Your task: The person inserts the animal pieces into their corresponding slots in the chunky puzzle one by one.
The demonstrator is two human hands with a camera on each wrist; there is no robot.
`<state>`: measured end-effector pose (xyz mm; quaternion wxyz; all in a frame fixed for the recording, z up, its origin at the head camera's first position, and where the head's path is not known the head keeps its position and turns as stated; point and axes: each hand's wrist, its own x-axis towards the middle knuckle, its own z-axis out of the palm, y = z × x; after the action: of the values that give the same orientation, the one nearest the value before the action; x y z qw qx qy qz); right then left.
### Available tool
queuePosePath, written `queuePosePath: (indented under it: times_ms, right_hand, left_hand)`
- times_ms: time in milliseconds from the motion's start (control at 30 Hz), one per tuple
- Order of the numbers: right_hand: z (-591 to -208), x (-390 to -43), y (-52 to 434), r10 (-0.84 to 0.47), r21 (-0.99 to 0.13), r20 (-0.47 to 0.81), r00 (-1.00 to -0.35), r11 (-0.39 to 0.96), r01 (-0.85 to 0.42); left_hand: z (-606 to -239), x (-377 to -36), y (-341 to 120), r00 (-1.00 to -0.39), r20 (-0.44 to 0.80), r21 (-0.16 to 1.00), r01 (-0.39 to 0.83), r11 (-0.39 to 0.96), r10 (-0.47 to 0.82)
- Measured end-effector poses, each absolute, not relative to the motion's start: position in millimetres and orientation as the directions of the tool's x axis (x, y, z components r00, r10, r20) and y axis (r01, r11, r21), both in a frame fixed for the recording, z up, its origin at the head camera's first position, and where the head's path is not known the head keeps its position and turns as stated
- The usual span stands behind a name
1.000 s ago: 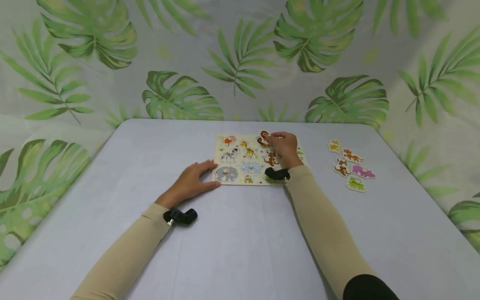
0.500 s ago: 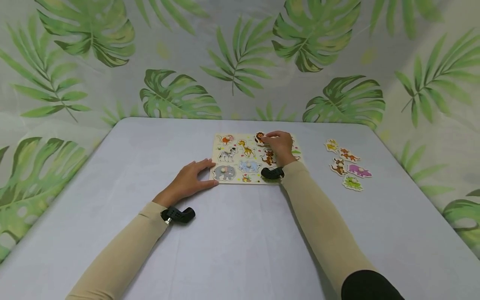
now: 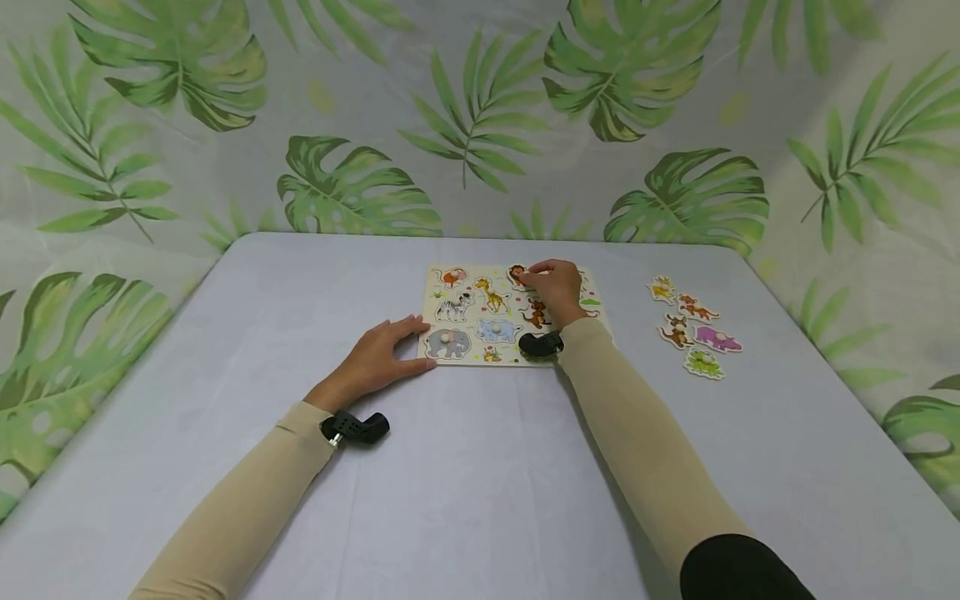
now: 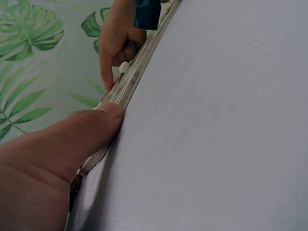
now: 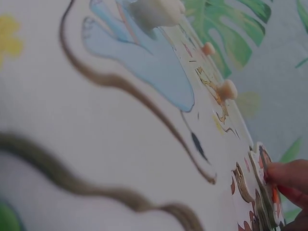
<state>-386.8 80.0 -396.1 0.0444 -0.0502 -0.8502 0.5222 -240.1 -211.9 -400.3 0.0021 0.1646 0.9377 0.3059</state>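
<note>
1. On the grey table (image 3: 480,500), the pale wooden animal puzzle board (image 3: 468,358) lies flat, with the zebra, giraffe, elephant and other pieces already seated in it.
2. The right hand (image 3: 557,287) pinches the brown lion-shaped wooden piece (image 3: 517,274) at the board's far edge; from the wrist view the piece looks tilted, not fully seated, though the blur makes this uncertain.
3. The left hand (image 3: 375,360) rests flat with straight fingers, thumb against the board's near-left corner, steadying it.
4. Judged step: fitting the lion into its recess. The next move calls for matching the outline and pressing it level.
5. Five loose animal pieces (image 3: 693,327) lie well apart on the right.
</note>
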Motion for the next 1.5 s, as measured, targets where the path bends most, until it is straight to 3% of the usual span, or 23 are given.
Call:
queuePosePath:
  times_ms: [1500]
  right_hand:
    - [-389.7, -385.7, 76.0, 0.151, -0.873, -0.039, -0.988, 0.475, 0.107]
  left_hand:
    - [-397.5, -240.0, -211.1, -0.947, 0.094, 0.568, 0.304, 0.765, 0.307]
